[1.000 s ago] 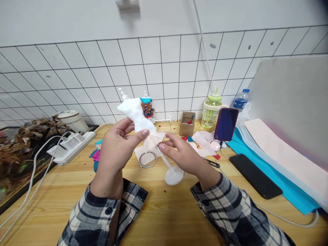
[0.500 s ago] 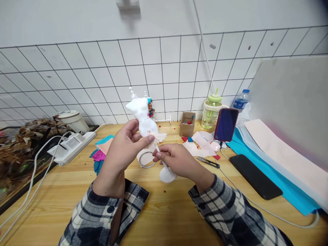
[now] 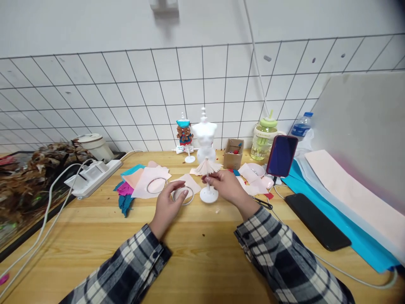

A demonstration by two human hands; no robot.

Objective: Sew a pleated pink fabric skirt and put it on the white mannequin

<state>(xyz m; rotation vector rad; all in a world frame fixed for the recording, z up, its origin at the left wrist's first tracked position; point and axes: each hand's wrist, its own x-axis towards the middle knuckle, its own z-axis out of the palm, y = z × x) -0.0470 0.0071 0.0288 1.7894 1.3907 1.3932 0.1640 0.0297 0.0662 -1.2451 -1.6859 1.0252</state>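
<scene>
A small white dress-form mannequin [image 3: 205,134] stands upright, its round base [image 3: 209,194] on the table. A pleated pale-pink paper piece [image 3: 207,166] fans out at its lower end. My right hand [image 3: 226,185] has its fingers closed around the stand's pole, just under the pleats. My left hand [image 3: 169,207] is apart from the mannequin, thumb and fingers spread, holding nothing. Beside its fingertips lies a metal ring [image 3: 192,197] on pale-pink paper. A second metal ring [image 3: 148,189] rests on another pale sheet [image 3: 142,179] to the left.
Behind stands a dressed mini mannequin [image 3: 184,134]. To the right are a cardboard box [image 3: 233,154], thread snips [image 3: 264,202], a phone on a stand [image 3: 281,155], a black phone [image 3: 317,220] and coloured sheets [image 3: 354,190]. A power strip [image 3: 91,179] lies left, by crumpled paper scraps [image 3: 125,198].
The mannequin has gone from tilted in both hands to upright on the table, farther right. My left hand has let go of it and moved down, uncovering the pale sheets and a ring.
</scene>
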